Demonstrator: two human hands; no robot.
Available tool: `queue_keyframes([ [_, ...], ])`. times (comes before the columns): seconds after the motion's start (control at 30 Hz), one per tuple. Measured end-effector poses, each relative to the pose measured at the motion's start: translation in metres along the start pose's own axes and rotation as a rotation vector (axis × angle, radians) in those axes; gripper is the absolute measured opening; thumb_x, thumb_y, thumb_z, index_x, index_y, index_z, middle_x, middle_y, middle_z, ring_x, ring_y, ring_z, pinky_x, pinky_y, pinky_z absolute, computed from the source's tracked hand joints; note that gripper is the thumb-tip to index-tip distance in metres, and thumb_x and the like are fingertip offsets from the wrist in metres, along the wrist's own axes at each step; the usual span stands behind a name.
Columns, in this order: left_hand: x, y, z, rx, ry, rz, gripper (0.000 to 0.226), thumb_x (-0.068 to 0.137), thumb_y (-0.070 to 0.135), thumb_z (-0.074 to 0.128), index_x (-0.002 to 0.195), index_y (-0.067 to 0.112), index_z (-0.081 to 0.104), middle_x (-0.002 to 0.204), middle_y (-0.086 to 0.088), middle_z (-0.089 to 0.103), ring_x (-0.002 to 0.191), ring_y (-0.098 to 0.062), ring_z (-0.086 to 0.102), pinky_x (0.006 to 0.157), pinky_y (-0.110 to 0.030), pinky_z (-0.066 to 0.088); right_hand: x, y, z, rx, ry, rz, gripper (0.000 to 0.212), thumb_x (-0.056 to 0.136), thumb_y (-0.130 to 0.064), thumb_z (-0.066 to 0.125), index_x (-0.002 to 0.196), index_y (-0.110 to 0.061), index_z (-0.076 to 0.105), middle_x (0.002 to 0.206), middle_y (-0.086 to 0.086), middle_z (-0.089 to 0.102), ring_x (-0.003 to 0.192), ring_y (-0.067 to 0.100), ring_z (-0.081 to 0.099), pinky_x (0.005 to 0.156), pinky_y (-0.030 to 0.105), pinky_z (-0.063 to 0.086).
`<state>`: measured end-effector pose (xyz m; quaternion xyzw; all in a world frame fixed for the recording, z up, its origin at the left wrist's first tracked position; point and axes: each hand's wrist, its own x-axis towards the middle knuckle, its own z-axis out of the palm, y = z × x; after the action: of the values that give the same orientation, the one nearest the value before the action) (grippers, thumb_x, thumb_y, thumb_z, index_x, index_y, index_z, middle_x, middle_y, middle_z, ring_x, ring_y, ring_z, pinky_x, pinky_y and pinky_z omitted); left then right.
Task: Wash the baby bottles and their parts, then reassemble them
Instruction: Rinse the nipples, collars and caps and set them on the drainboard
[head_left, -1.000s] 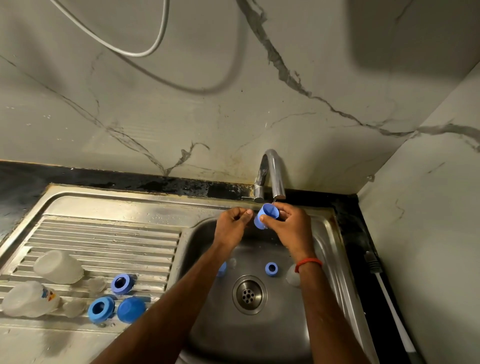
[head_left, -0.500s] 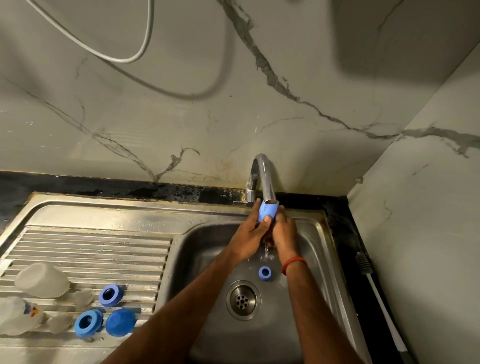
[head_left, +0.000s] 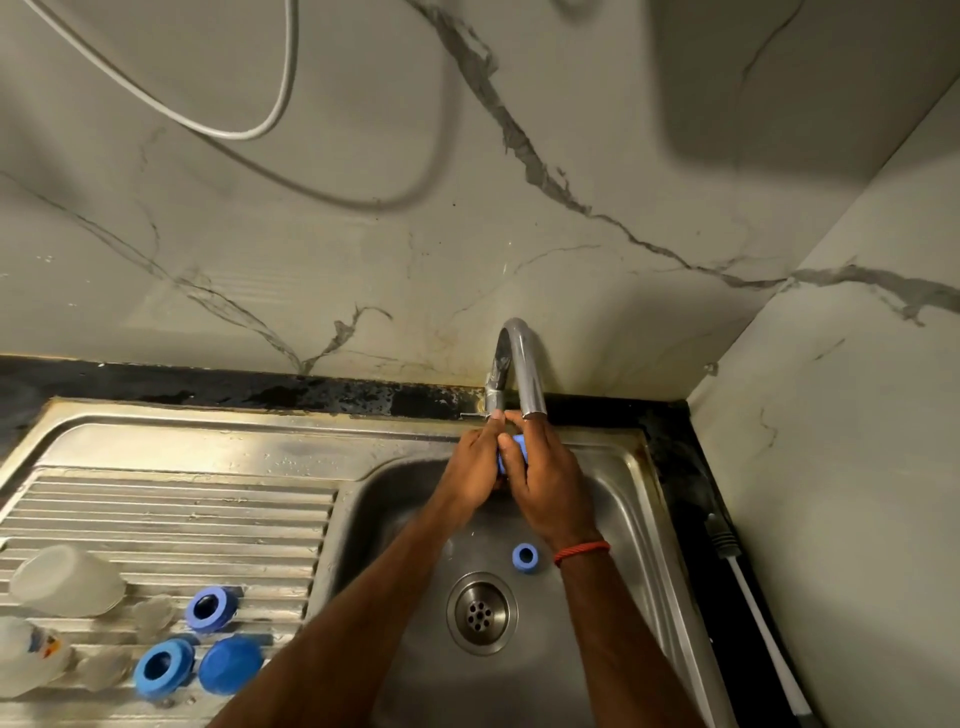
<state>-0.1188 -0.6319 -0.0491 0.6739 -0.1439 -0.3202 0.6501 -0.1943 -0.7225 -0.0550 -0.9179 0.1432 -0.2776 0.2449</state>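
steel sink (head_left: 208, 434) | marble wall (head_left: 597, 130) (veined) | left hand (head_left: 474, 470), right hand (head_left: 551, 480) clasp blue cap (head_left: 514, 453)

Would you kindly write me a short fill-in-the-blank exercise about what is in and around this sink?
1. The small part held between the left hand and right hand under the tap is ____ in colour.
2. One blue ring lies in the basin, close to the ____.
3. The domed blue cap rests on the ribbed ____, left of the basin.
4. A red band circles the ____ wrist.

Missing words: blue; drain; drainboard; right.
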Motion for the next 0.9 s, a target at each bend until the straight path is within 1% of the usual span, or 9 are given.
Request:
queue_keyframes([
  [0.13,0.004,0.002,0.001,0.207,0.013,0.108,0.048,0.109,0.038,0.029,0.096,0.011,0.067,0.091,-0.012,0.07,0.086,-0.024,0.067,0.088,-0.044,0.055,0.001,-0.008,0.002,0.003,0.093,0.07,0.031,0.105,-0.035,0.037,0.107,-0.016,0.061,0.098,0.0,0.062,0.079,0.006,0.056,0.068,0.007,0.037],
  [0.23,0.002,-0.011,-0.002,0.686,0.117,0.445,0.039,0.105,0.043,0.023,0.094,0.021,0.054,0.082,0.004,0.057,0.07,-0.006,0.054,0.067,-0.034,0.046,0.014,-0.014,0.01,0.325,0.034,0.636,0.032,0.105,-0.031,0.04,0.091,-0.013,0.064,0.083,0.004,0.065,0.072,0.016,0.061,0.061,0.022,0.046],
  [0.33,-0.003,-0.019,-0.005,0.836,0.237,0.522,0.048,0.1,0.058,0.018,0.105,0.02,0.047,0.068,0.004,0.056,0.057,-0.012,0.055,0.054,-0.033,0.048,0.024,-0.009,0.011,0.661,-0.169,1.054,0.042,0.091,-0.039,0.05,0.095,-0.002,0.068,0.08,0.014,0.065,0.071,0.029,0.062,0.07,0.036,0.054],
  [0.4,-0.004,-0.021,-0.005,0.766,0.261,0.446,0.049,0.099,0.059,0.018,0.104,0.02,0.048,0.071,0.002,0.058,0.062,-0.016,0.058,0.06,-0.036,0.052,0.021,-0.014,0.01,0.586,-0.219,0.96,0.044,0.099,-0.043,0.046,0.093,-0.005,0.067,0.076,0.013,0.064,0.067,0.028,0.06,0.064,0.033,0.049],
  [0.47,0.001,-0.014,-0.003,0.489,0.221,0.239,0.04,0.102,0.048,0.024,0.097,0.021,0.053,0.084,-0.004,0.062,0.076,-0.018,0.061,0.077,-0.04,0.053,0.011,-0.022,0.005,0.252,-0.134,0.585,0.044,0.105,-0.044,0.034,0.088,-0.016,0.063,0.073,0.004,0.063,0.064,0.015,0.06,0.058,0.023,0.045],
  [0.57,0.011,-0.006,-0.002,0.205,0.043,-0.101,0.04,0.108,0.031,0.03,0.094,0.017,0.064,0.1,-0.014,0.068,0.094,-0.024,0.064,0.097,-0.045,0.052,-0.005,-0.011,0.007,-0.088,-0.055,0.086,0.052,0.103,-0.047,0.022,0.105,-0.016,0.063,0.098,0.002,0.064,0.082,0.012,0.062,0.072,0.017,0.042],
  [0.67,0.012,-0.009,-0.002,0.145,0.02,-0.145,0.059,0.105,0.055,0.031,0.098,0.014,0.072,0.097,-0.014,0.074,0.097,-0.029,0.069,0.097,-0.046,0.053,-0.011,-0.001,0.013,-0.052,-0.089,0.075,0.043,0.104,-0.042,0.029,0.113,-0.017,0.062,0.107,0.001,0.062,0.089,0.004,0.058,0.078,0.012,0.039],
  [0.8,0.007,-0.024,0.004,0.282,0.097,0.185,0.066,0.087,0.081,0.041,0.099,0.02,0.065,0.089,-0.003,0.069,0.083,-0.02,0.067,0.082,-0.046,0.057,0.007,-0.006,0.012,0.447,0.018,0.67,0.036,0.105,-0.037,0.04,0.095,-0.012,0.064,0.08,0.001,0.063,0.069,0.002,0.059,0.059,0.005,0.042],
  [0.9,0.005,-0.03,0.002,0.336,0.087,0.381,0.039,0.09,0.066,0.056,0.111,0.034,0.061,0.102,0.008,0.066,0.091,-0.011,0.065,0.081,-0.035,0.057,0.014,-0.003,0.015,1.163,0.03,1.045,0.041,0.1,-0.043,0.05,0.114,-0.009,0.068,0.099,0.014,0.074,0.089,0.027,0.072,0.079,0.037,0.059],
])
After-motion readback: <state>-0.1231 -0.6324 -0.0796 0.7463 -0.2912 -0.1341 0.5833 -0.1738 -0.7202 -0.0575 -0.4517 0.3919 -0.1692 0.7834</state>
